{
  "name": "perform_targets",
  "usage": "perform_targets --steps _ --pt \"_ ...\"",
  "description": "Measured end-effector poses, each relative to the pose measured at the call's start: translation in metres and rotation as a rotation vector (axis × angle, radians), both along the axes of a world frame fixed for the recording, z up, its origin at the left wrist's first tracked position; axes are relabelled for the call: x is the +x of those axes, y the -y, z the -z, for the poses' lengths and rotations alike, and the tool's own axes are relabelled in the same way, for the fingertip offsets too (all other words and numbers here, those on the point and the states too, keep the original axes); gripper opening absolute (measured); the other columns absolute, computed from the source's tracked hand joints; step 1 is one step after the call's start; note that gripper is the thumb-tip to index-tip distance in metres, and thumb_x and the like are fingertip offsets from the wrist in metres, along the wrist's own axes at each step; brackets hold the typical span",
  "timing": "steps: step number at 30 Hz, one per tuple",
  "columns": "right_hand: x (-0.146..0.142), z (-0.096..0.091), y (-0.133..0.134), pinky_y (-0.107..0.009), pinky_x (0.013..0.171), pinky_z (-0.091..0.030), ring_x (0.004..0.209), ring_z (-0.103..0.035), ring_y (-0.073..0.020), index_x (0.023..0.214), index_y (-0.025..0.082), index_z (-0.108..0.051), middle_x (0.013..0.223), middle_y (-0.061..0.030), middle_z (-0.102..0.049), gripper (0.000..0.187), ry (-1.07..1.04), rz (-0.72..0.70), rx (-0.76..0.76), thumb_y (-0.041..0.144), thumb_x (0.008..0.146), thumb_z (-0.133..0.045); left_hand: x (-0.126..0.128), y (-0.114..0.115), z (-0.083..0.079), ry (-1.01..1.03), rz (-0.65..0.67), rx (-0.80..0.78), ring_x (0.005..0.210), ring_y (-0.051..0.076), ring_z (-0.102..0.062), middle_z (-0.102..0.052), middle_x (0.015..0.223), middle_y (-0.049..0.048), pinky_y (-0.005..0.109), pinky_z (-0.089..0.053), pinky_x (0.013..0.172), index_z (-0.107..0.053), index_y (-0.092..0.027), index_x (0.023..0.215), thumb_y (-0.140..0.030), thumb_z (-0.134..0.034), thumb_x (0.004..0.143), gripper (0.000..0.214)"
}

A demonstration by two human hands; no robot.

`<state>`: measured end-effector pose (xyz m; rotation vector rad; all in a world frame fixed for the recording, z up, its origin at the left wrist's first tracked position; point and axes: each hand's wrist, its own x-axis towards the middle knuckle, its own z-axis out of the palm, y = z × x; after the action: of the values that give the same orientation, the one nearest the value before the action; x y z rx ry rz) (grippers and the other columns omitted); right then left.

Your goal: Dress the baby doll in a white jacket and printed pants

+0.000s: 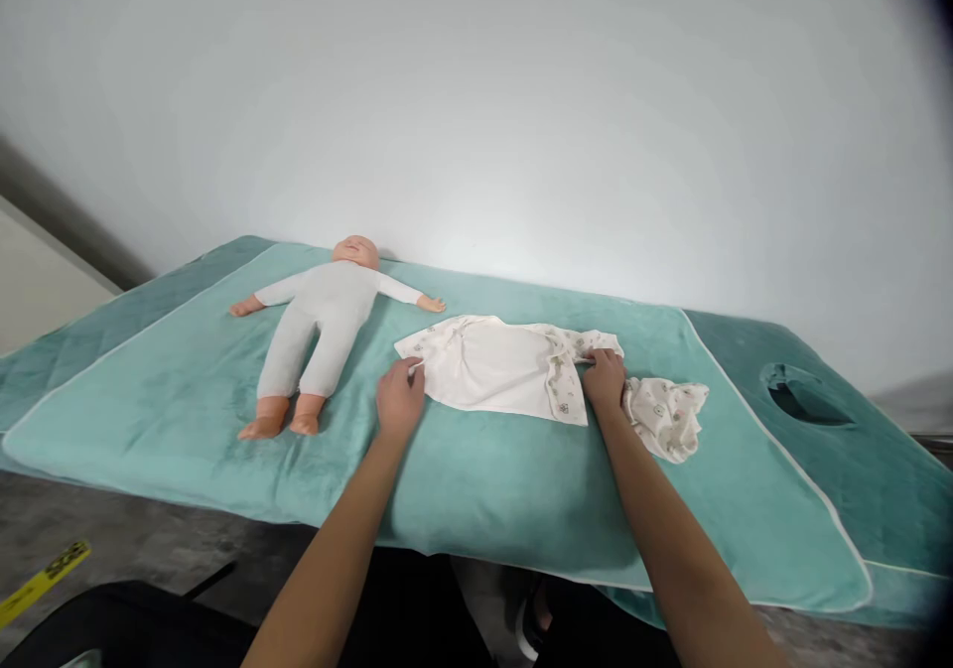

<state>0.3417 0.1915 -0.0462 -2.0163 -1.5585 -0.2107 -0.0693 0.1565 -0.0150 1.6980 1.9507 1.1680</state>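
Observation:
A white baby shirt (502,365) with a small print lies spread open on the green cover, its sleeves out to both sides. My left hand (400,395) is closed on the edge of the left sleeve, thumb and fingers pinched together. At the other end, my right hand (604,380) pinches the shirt near the right sleeve. Just right of that hand sits a crumpled printed baby garment (666,418); its exact kind is hidden by the folds. A baby doll (328,301) in a white bodysuit lies on its back to the left, arms spread.
The bed (804,360) has a green quilted cover with a face hole (808,400) at the right. A green sheet (201,400) with white edging lies over it. Behind stands a white wall (476,122). Yellow tape (45,584) marks the floor at lower left.

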Motion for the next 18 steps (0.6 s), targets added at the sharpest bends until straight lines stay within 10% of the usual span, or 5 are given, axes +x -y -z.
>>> perform_targets --steps 10,18 --pt "-0.005 -0.008 0.002 -0.036 0.088 -0.036 0.101 -0.052 -0.0257 0.095 0.015 -0.072 0.107 -0.0118 -0.068 0.036 -0.031 0.005 -0.008 0.005 0.079 -0.042 -0.016 -0.025 -0.003 0.215 -0.257 -0.024 0.111 0.022 -0.062 -0.067 0.117 0.0112 0.034 -0.049 0.099 -0.058 -0.017 0.111 -0.036 -0.041 0.096 0.029" --pt "-0.010 -0.011 0.002 -0.037 0.087 -0.035 0.104 -0.052 -0.0270 0.094 0.016 -0.072 0.108 -0.0122 -0.068 0.031 -0.060 0.041 -0.027 0.010 0.085 -0.043 -0.036 -0.075 -0.024 0.096 -0.104 -0.270 0.085 0.025 -0.068 -0.071 0.091 0.0077 0.034 -0.051 0.076 -0.065 -0.015 0.098 -0.029 -0.074 0.076 0.027"
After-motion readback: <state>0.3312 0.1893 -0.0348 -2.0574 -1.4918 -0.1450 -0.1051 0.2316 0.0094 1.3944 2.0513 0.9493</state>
